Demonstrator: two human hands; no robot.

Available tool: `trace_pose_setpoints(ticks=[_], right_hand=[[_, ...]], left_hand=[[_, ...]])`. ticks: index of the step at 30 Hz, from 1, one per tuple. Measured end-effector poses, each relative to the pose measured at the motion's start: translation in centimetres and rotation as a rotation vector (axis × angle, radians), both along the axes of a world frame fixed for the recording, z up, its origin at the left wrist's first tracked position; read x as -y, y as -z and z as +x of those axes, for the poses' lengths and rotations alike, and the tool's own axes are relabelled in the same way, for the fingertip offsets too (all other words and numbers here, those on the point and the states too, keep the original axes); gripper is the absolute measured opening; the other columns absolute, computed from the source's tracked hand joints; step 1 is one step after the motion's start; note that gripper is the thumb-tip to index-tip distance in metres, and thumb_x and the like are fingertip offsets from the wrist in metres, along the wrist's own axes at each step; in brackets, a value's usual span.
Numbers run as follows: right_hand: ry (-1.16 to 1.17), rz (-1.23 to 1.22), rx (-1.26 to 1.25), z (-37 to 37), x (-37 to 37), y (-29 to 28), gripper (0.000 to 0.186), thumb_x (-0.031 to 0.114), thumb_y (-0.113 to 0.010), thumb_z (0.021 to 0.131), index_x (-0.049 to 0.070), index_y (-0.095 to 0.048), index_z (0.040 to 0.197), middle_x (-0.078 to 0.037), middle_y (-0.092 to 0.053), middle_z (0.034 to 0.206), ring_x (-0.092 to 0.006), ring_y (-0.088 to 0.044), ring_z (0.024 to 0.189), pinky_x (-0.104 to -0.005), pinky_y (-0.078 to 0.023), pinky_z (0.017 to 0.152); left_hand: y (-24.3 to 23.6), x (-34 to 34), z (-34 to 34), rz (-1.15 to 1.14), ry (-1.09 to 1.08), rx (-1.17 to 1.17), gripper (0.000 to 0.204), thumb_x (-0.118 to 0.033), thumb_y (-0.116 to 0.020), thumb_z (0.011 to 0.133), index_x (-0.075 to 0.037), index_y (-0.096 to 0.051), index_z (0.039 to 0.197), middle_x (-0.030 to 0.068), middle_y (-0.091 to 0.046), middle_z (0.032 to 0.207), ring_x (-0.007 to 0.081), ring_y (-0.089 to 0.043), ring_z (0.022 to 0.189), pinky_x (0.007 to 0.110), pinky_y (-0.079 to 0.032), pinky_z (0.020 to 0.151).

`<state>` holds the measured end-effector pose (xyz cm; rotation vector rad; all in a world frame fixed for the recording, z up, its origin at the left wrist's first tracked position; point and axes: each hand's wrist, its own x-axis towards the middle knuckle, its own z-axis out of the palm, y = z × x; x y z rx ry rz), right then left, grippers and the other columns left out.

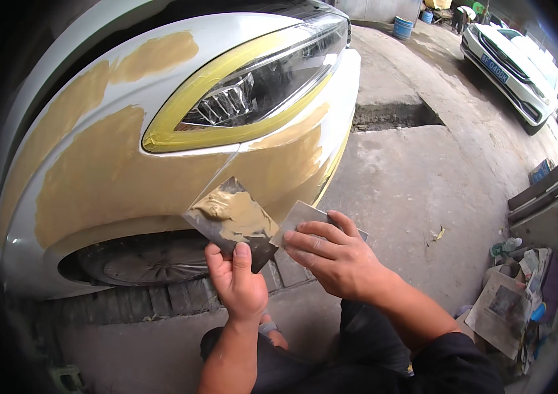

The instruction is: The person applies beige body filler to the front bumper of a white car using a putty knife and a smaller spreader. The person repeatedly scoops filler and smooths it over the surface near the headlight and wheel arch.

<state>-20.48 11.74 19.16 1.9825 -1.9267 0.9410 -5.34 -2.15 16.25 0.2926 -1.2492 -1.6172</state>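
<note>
My left hand (238, 279) grips the lower edge of a dark flat plate (262, 253), thumb on top. A mound of tan body filler (221, 205) lies on it, with more smeared over its surface. In my right hand (335, 253) is a thin grey spreader (302, 215), its left corner at the plate's right edge; I cannot tell if they touch. Right behind the plate stands a white car's front fender and bumper (20, 226), coated with broad tan filler patches (98, 174). Yellow masking tape (161, 131) rings its headlight (239, 95).
Below the fender is the car's wheel (148, 262). A rectangular pit (394, 117) opens in the concrete floor ahead. Another white car (512, 69) is parked at the far right. Papers and rags (512, 302) are heaped at the right. A blue drum (403, 27) and a person (463, 16) are farther back.
</note>
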Motion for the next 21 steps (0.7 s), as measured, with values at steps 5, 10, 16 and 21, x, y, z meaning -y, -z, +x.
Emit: trace_pose_setpoints(ticks=[5,10,16,21], right_hand=[[0.224,-0.024,0.016,-5.2,1.2,-1.3,0.035,0.006,-0.066,0.09,0.009,-0.071,0.124,-0.004,-0.067,0.137,-0.0251,-0.058,0.131,-0.0478,-0.041,0.111],[0.187,0.032,-0.03,-11.6,4.8,-3.9,0.036,0.009,-0.063,0.097,0.011,-0.068,0.132,-0.003,-0.066,0.142,-0.026,-0.056,0.135,-0.0457,-0.044,0.109],[0.123,0.132,-0.072,-13.3,6.6,-5.6,0.032,0.005,-0.059,0.1,0.004,-0.068,0.13,-0.009,-0.068,0.139,-0.0336,-0.058,0.133,-0.0464,-0.046,0.113],[0.07,0.12,-0.064,-13.1,7.0,-6.0,0.031,0.004,-0.058,0.1,0.005,-0.069,0.129,-0.009,-0.068,0.139,-0.0347,-0.058,0.132,-0.0467,-0.047,0.112]], left_hand=[[-0.1,1.3,1.1,-0.115,-0.083,-0.008,0.032,-0.003,-0.05,0.108,-0.002,-0.048,0.14,0.0116,-0.06,0.137,0.0202,-0.056,0.126,0.041,-0.042,0.113],[0.4,1.5,1.5,-0.086,-0.025,0.013,0.033,-0.004,-0.051,0.108,-0.001,-0.049,0.14,0.0113,-0.061,0.136,0.0194,-0.056,0.125,0.039,-0.041,0.113],[0.8,1.8,1.8,-0.062,-0.024,0.021,0.032,-0.004,-0.051,0.108,-0.001,-0.05,0.139,0.0109,-0.062,0.135,0.0193,-0.057,0.124,0.038,-0.04,0.113],[0.7,2.1,1.8,-0.053,-0.022,0.018,0.032,-0.004,-0.051,0.108,-0.001,-0.05,0.139,0.0112,-0.062,0.134,0.0192,-0.057,0.124,0.038,-0.041,0.113]])
